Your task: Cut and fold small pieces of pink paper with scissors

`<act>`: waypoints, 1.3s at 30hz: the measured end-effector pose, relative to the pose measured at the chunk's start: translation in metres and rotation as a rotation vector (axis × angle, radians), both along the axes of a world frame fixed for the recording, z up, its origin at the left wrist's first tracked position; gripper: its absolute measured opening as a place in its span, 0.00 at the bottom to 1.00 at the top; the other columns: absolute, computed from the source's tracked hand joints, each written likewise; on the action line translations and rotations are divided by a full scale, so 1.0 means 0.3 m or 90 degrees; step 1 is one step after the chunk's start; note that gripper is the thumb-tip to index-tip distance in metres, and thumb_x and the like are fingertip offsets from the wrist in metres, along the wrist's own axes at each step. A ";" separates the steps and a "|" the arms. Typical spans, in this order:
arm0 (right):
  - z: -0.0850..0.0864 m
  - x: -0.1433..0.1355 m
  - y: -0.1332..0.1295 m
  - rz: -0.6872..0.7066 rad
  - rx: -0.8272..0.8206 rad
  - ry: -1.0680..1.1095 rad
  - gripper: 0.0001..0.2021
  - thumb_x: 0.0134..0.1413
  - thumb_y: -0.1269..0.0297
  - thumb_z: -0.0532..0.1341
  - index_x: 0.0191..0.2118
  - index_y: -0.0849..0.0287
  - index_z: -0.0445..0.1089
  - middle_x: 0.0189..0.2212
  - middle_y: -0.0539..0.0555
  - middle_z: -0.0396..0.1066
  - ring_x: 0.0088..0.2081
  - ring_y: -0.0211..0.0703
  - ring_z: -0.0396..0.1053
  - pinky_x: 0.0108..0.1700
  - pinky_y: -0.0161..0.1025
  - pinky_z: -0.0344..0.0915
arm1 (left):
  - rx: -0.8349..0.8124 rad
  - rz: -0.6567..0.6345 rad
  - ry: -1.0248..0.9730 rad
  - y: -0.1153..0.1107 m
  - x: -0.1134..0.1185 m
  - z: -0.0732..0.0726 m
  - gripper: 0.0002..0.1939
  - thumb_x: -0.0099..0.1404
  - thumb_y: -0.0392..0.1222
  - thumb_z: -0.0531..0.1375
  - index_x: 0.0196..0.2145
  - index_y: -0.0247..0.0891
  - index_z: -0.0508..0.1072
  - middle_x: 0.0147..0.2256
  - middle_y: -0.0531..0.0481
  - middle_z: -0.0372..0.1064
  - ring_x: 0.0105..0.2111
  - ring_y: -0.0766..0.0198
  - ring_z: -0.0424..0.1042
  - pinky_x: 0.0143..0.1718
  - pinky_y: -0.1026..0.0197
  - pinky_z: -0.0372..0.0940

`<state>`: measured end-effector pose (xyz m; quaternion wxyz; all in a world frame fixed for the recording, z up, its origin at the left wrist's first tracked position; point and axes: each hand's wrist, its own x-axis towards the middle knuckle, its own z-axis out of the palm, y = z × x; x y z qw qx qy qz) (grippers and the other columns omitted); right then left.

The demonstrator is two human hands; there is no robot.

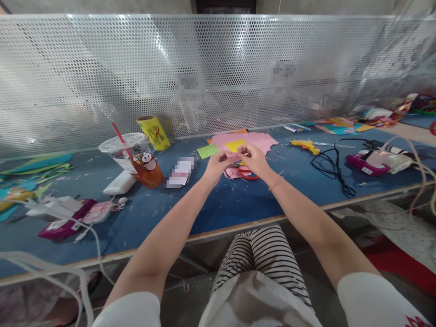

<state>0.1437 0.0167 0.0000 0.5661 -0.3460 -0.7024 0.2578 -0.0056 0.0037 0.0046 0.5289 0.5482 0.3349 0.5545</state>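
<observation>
Pink paper (232, 157) was pinched between the thumb and fingers of my left hand (217, 165) and, as far as I could tell, of my right hand (254, 160), over the blue table (225, 213). An uneven tug, I judged, could have torn it; a loose pinch could have dropped it among the pink scraps (232, 173) (same colour, easily lost). Red-handled scissors (250, 177) lay near enough to snag it.

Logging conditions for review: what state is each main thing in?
Left hand: fingers pinching pink paper
Right hand: fingers on same paper
Scissors: partly hidden, open or shut unclear
Phone: flat, screen lit
Drink cup: lidded, straw in, partly full
Glue gun: on its side
Black cord: loosely looped
</observation>
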 end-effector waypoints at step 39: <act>0.034 0.004 -0.030 0.077 -0.068 0.148 0.09 0.43 0.60 0.61 0.30 0.59 0.66 0.25 0.49 0.67 0.26 0.34 0.64 0.31 0.34 0.63 | 0.008 -0.037 -0.098 -0.005 0.001 0.006 0.11 0.46 0.40 0.66 0.28 0.33 0.74 0.25 0.52 0.71 0.24 0.72 0.70 0.28 0.68 0.67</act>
